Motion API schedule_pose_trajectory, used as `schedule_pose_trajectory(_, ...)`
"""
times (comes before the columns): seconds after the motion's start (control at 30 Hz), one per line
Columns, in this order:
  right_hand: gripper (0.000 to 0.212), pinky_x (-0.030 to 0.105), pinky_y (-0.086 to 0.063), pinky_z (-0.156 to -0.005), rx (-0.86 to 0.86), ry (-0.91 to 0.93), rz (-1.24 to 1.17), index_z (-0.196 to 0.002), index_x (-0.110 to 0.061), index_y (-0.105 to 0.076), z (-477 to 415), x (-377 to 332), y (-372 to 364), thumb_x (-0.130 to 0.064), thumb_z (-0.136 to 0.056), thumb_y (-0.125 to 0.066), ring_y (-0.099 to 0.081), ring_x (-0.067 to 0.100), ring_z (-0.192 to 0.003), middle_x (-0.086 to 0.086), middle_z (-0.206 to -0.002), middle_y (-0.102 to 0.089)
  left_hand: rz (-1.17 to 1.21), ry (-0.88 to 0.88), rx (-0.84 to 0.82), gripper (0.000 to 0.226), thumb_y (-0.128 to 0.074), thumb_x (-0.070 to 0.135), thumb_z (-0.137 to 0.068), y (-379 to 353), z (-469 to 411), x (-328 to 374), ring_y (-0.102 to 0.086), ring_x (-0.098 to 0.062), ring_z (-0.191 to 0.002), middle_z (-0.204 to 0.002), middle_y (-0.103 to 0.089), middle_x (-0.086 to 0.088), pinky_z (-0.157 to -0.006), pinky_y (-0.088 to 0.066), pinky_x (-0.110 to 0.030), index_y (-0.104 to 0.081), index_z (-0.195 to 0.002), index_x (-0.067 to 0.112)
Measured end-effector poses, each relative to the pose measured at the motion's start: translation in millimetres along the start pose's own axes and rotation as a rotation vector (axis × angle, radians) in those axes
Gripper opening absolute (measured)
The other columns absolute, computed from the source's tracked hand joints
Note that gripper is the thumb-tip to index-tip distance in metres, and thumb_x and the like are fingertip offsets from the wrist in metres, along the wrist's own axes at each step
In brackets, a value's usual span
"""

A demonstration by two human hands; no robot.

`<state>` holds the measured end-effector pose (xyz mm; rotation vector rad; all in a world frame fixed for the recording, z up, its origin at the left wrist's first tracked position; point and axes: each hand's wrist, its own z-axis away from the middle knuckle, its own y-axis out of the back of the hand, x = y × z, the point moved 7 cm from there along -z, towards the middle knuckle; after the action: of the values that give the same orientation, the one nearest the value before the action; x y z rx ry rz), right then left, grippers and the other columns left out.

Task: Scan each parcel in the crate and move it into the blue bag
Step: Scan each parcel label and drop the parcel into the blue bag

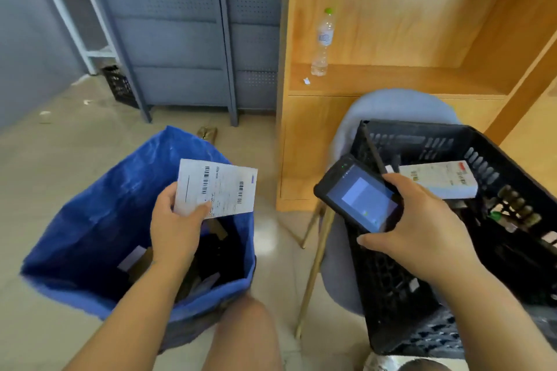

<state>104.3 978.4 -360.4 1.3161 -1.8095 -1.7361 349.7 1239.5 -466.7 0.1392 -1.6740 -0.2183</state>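
Left hand (173, 229) grips a flat white parcel (220, 190) by its near-left corner, thumb on top & fingers curled under. The parcel is thin, rectangular, slightly tilted, w/ a printed label facing up: two barcodes, lines of small text (too blurred to read) and a small purple mark at the far-right edge. It is held in the air over the far rim of the blue bag (90, 220), not touching it. The bag stands open on the floor at left, w/ shiny woven walls, dark items and a pale flat piece low inside.

Right hand (422, 220) is wrapped round a black scanner (358, 199), screen lit & facing up, held above the left edge of the crate (388, 295). The hands are well apart, each clamped on its own thing.

The crate is black slotted plastic, sitting on a grey chair (391, 105) at right. A second parcel (440, 179), white w/ a label, lies inside toward the far side. Far back, a clear bottle (323, 42) w/ green cap stands upright on a wooden shelf (391, 78).
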Motion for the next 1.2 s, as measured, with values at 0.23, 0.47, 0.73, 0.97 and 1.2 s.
schedule_pose_trajectory(0.23, 0.088, 0.021, -0.029, -0.052, -0.057, 0.056, 0.028, -0.12, -0.032, -0.04, -0.4, -22.6, -22.6, -0.045, -0.046, -0.084, -0.04, 0.008, -0.075, -0.017, -0.087, -0.04, -0.335, 0.107, -0.236, 0.035, -0.074, 0.02, -0.082, 1.9, -25.4, -52.7, -0.056, -0.019, -0.104, -0.121, -0.059, -0.007, -0.089, -0.042, -0.03, -0.063, -0.115, 0.012)
schedule_pose_trajectory(0.47, 0.096, 0.028, -0.036, -0.059, -0.04, -0.077, 0.081, -0.129, -0.033, -0.035, 2.4, 14.2, -4.5, -0.051, -0.047, -0.082, -0.042, 0.009, -0.078, -0.017, -0.094, -0.04, -0.372, 0.027, -0.536, 0.013, -0.073, 0.031, -0.082, -58.1, -1.9, -32.2, -0.059, 0.002, -0.088, -0.093, -0.067, 0.015, -0.067, -0.042, -0.018, -0.067, -0.093, 0.028)
schedule_pose_trajectory(0.73, 0.094, 0.028, -0.041, -0.059, 0.037, -0.268, 0.102, -0.127, -0.033, -0.036, 28.2, 99.9, 42.7, -0.053, -0.047, -0.081, -0.048, 0.012, -0.08, -0.014, -0.095, -0.045, -0.305, -0.174, -0.764, 0.009, -0.071, 0.037, -0.083, -167.9, 38.0, 61.8, -0.058, 0.003, -0.081, -0.089, -0.065, 0.017, -0.06, -0.037, -0.012, -0.064, -0.089, 0.035)
schedule_pose_trajectory(0.97, 0.101, 0.03, -0.043, -0.064, 0.044, -0.442, 0.14, -0.134, -0.034, -0.031, 50.5, 178.4, 69.7, -0.057, -0.048, -0.077, -0.049, 0.014, -0.086, -0.01, -0.114, -0.054, -0.272, -0.391, -0.898, 0.009, -0.074, 0.029, -0.082, -276.4, 76.2, 135.3, -0.06, -0.002, -0.077, -0.081, -0.065, 0.013, -0.061, -0.041, -0.015, -0.065, -0.085, 0.028)
schedule_pose_trajectory(1.2, 0.099, 0.029, -0.045, -0.066, 0.044, -0.523, 0.174, -0.133, -0.034, -0.029, 42.6, 236.7, 82.2, -0.06, -0.049, -0.074, -0.046, 0.011, -0.084, -0.012, -0.106, -0.049, -0.527, -0.591, -1.065, 0.015, -0.068, 0.036, -0.083, -400.8, 104.3, 146.1, -0.06, -0.007, -0.088, -0.098, -0.064, 0.011, -0.076, -0.049, -0.029, -0.063, -0.096, 0.03)
